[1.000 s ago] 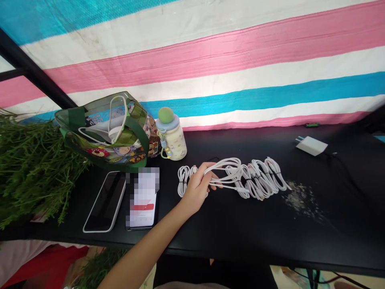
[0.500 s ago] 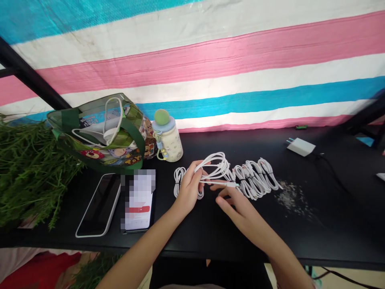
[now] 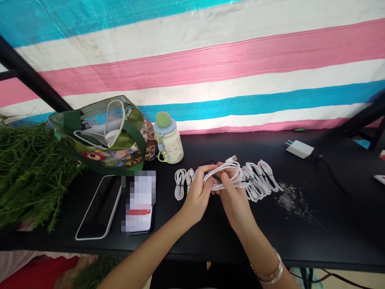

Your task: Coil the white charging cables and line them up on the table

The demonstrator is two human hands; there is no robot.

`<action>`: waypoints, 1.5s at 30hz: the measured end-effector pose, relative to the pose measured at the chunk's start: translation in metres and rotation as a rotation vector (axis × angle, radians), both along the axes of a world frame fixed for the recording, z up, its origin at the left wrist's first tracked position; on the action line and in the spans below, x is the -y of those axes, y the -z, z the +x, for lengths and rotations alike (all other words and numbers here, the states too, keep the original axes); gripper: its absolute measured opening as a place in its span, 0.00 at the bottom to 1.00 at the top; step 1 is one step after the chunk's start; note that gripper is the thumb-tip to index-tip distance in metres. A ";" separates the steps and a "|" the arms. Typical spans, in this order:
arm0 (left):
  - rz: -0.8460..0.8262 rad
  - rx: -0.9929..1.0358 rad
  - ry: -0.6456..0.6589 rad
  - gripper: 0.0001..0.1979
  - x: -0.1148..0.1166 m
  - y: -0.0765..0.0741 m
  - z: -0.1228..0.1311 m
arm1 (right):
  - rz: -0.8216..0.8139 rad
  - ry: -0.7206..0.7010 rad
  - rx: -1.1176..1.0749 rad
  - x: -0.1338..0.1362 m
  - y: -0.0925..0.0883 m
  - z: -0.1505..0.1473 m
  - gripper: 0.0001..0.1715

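black table | cable long axis sideways, plug rightward | left hand, right hand pinching it

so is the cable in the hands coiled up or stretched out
Coiled: the white cable bends round in several loops, held between the left hand and the right hand.

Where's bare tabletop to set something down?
Black table, front right: between right hand and right side, nearer than the pale flecks. Also the back strip between bottle and white charger. Crowded: left, with plant, bag, dark phone, lit phone; centre, with cable bundles, left hand, held cable.
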State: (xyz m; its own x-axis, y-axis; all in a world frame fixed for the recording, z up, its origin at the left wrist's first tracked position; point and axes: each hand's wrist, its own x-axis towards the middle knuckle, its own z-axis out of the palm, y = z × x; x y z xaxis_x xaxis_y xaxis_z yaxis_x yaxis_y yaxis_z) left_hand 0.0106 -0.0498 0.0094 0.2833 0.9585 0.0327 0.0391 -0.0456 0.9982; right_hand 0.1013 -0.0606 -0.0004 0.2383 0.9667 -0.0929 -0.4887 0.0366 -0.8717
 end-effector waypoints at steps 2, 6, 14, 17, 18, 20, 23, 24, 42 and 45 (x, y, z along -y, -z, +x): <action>0.009 -0.005 0.021 0.12 0.000 0.000 0.000 | -0.041 0.019 -0.053 -0.003 -0.006 -0.001 0.23; 0.027 -0.037 0.026 0.12 0.001 0.001 -0.001 | -0.102 0.055 -0.117 -0.006 -0.016 -0.003 0.26; 0.103 -0.289 0.041 0.15 0.003 0.002 -0.003 | -0.121 0.075 -0.197 -0.014 -0.020 0.004 0.27; 0.192 -0.418 0.032 0.16 0.004 0.001 -0.003 | -0.118 0.082 -0.313 -0.017 -0.020 0.007 0.28; 0.229 -0.469 0.021 0.16 0.004 0.000 -0.004 | -0.120 0.083 -0.352 -0.017 -0.020 0.008 0.28; 0.305 -0.560 -0.004 0.16 0.003 0.000 -0.004 | -0.125 0.081 -0.409 -0.018 -0.019 0.008 0.29; 0.389 -0.662 -0.026 0.15 0.003 0.001 -0.005 | -0.147 0.055 -0.459 -0.018 -0.018 0.009 0.26; 0.410 -0.691 -0.032 0.15 0.002 0.001 -0.005 | -0.157 0.047 -0.472 -0.018 -0.018 0.010 0.24; 0.690 -0.679 -0.219 0.11 -0.003 0.000 -0.006 | -0.176 -0.006 -0.596 -0.015 -0.017 0.015 0.13; 0.711 -0.661 -0.273 0.10 -0.004 0.000 -0.007 | -0.174 -0.042 -0.572 -0.014 -0.015 0.013 0.13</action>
State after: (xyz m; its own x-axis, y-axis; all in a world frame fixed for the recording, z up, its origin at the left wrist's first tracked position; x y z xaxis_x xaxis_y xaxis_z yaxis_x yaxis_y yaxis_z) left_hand 0.0033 -0.0457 0.0094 0.2253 0.8126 0.5376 0.6728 -0.5288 0.5173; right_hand 0.1139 -0.0462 0.0147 0.0655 0.9332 -0.3533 -0.8803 -0.1127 -0.4609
